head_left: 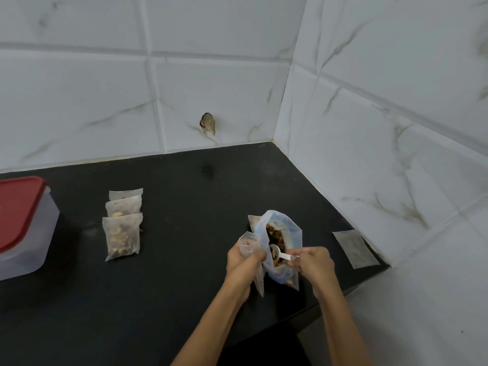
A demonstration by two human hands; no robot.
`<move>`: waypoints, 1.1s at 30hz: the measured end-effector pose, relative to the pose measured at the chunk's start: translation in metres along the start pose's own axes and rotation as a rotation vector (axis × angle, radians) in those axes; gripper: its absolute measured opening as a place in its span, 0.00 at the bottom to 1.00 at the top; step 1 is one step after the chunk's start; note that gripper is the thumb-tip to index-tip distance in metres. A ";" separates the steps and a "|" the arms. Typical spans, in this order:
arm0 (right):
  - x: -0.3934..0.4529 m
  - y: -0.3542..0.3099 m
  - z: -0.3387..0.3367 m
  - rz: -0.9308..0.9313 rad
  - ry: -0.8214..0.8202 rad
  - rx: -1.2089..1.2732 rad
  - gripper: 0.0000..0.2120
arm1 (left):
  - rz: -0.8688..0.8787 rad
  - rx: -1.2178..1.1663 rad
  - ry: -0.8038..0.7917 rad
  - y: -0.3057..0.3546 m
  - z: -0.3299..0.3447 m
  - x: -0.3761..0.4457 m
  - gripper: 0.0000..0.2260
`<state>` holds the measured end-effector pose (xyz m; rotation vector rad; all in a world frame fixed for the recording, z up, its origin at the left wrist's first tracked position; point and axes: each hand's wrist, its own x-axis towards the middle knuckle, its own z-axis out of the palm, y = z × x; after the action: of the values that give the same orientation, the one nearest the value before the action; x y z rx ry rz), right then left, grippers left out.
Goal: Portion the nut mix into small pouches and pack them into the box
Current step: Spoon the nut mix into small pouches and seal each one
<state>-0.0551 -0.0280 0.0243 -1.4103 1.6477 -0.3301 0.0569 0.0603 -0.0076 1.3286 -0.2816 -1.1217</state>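
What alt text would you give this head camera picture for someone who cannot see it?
Over a black counter, the right hand dips a white spoon into an open bag of nut mix, while the left hand holds a small pouch. Three filled pouches lie to the left, beside a red-lidded box.

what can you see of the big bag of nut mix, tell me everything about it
The big bag of nut mix is a clear, bluish, soft plastic bag, crumpled and standing open-mouthed on the black counter near the wall corner. Dark brown and amber pieces show through its mouth. A small white spoon, pinched by the right hand, dips into the opening. The left hand, gripping a small pouch, is pressed against the bag's left side. Another flat pouch seems to lie just behind it.
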 end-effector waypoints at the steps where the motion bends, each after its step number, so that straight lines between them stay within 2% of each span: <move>1: 0.001 0.001 0.001 0.006 0.010 0.022 0.11 | 0.014 0.027 -0.018 0.001 0.001 0.001 0.16; 4: -0.001 0.005 0.005 -0.016 0.028 0.095 0.10 | -0.001 0.064 0.003 0.001 0.003 0.004 0.16; 7: -0.005 0.007 0.011 -0.074 0.034 0.093 0.11 | -0.016 0.095 0.087 -0.003 0.003 0.006 0.24; 9: -0.006 0.002 0.014 -0.075 0.005 0.112 0.12 | -0.011 0.126 0.076 -0.006 0.001 0.007 0.27; 13: -0.002 -0.006 0.009 0.086 -0.109 0.279 0.11 | -0.011 0.149 0.008 0.000 -0.006 0.002 0.15; 15: -0.001 -0.002 0.008 0.154 -0.148 0.418 0.11 | -0.008 0.128 -0.016 0.000 -0.009 0.001 0.14; 20: 0.002 0.004 0.006 0.198 -0.185 0.575 0.11 | 0.002 0.188 -0.015 0.001 -0.008 0.000 0.26; 23: 0.002 0.005 0.003 0.213 -0.220 0.656 0.12 | -0.005 0.264 0.006 0.002 -0.006 -0.001 0.27; 26: -0.002 0.006 0.002 0.210 -0.216 0.709 0.11 | 0.116 0.438 0.123 0.007 -0.004 -0.006 0.16; 30: -0.013 0.002 -0.006 0.126 -0.162 0.733 0.11 | 0.395 0.627 0.256 0.021 0.000 -0.016 0.15; 33: -0.026 -0.011 -0.021 0.010 -0.135 0.750 0.11 | 0.479 0.703 0.271 0.027 0.003 -0.021 0.15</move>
<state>-0.0658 -0.0149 0.0552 -0.8304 1.2232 -0.7392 0.0575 0.0702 0.0256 1.8741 -0.7947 -0.4281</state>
